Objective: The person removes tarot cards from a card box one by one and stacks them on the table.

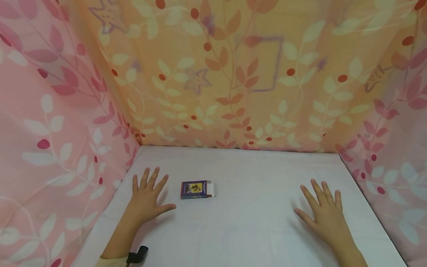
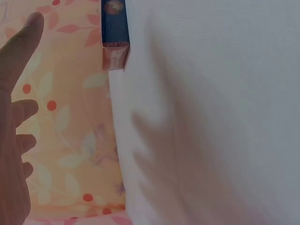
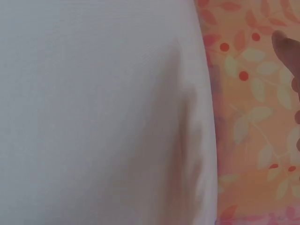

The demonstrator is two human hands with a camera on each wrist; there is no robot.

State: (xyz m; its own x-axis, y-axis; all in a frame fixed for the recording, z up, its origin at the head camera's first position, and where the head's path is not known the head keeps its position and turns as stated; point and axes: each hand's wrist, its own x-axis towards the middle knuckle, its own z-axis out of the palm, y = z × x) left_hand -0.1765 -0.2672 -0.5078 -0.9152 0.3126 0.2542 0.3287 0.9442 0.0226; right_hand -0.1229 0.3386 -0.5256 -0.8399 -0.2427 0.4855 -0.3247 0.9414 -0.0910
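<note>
A small card box, dark blue with a yellow picture on top, lies flat on the white table left of the middle. Its white end flap sticks out to the right. To the left of the box my left hand is held with fingers spread, apart from it. Far to the right my right hand has its fingers spread too and holds nothing. In the left wrist view the box shows at the top, past my thumb. The right wrist view shows only part of my right hand at its edge.
The table is covered with white cloth. Behind it hangs an orange leaf-patterned curtain. Pink patterned curtains stand along the left side and the right side. A black strap with a small device is on my left wrist.
</note>
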